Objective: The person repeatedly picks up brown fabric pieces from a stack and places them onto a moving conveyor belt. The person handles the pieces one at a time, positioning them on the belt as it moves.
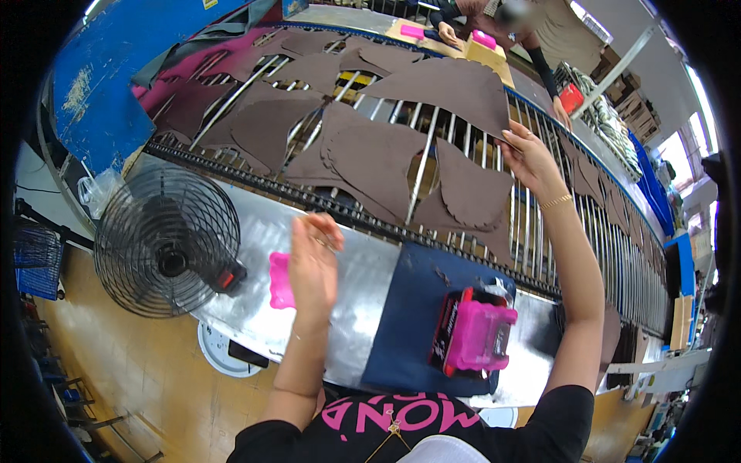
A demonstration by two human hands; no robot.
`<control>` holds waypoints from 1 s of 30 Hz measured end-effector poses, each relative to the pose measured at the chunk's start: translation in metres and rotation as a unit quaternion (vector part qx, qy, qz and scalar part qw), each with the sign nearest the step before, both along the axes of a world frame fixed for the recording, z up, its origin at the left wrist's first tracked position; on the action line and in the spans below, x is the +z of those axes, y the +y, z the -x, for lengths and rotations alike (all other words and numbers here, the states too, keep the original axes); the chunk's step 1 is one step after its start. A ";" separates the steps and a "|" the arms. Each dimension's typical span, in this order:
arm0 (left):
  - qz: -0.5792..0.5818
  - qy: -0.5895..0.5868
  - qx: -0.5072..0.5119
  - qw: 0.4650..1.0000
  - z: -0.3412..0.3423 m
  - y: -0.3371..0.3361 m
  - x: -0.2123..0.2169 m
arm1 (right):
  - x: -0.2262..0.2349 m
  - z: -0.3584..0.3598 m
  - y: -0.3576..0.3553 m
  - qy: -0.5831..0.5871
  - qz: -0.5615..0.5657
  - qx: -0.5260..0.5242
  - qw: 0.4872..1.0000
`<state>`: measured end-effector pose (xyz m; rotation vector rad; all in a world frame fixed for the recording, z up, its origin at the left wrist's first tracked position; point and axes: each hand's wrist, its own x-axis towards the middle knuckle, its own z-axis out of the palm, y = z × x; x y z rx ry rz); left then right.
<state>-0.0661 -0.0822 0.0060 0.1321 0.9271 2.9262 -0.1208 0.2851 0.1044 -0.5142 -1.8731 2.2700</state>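
Note:
My right hand [531, 158] reaches over the bar conveyor and pinches the near corner of a large brown leather-like sheet [455, 85] between thumb and fingers. The rest of that sheet stretches left over the bars and neighbouring pieces. My left hand [314, 258] is raised above the metal ledge, fingers loosely bent and apart, with nothing visible in it. Beside it is a pink plastic tray [281, 279], partly hidden by the hand. More brown pieces lie on the conveyor, including a curved one [370, 150] and one with a scalloped edge [472, 189].
A black wire-cage fan [168, 239] stands on the ledge at left. Before me, a dark blue mat [405, 324] bears a pink plastic holder [480, 336]. The conveyor's chain edge [340, 207] separates the ledge from the bars. Across the conveyor, a co-worker [509, 35] stands near pink trays.

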 end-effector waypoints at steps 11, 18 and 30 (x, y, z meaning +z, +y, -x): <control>0.122 -0.019 -0.139 0.983 -0.012 0.022 -0.022 | -0.125 0.227 0.005 -0.050 -0.056 -0.111 0.991; 0.088 -0.085 -0.186 0.975 -0.009 0.020 -0.025 | -0.187 0.279 0.024 -0.127 -0.142 -0.118 0.975; 0.146 -0.061 -0.140 0.977 -0.002 0.026 -0.030 | -0.112 0.172 0.030 -0.101 -0.340 0.026 0.935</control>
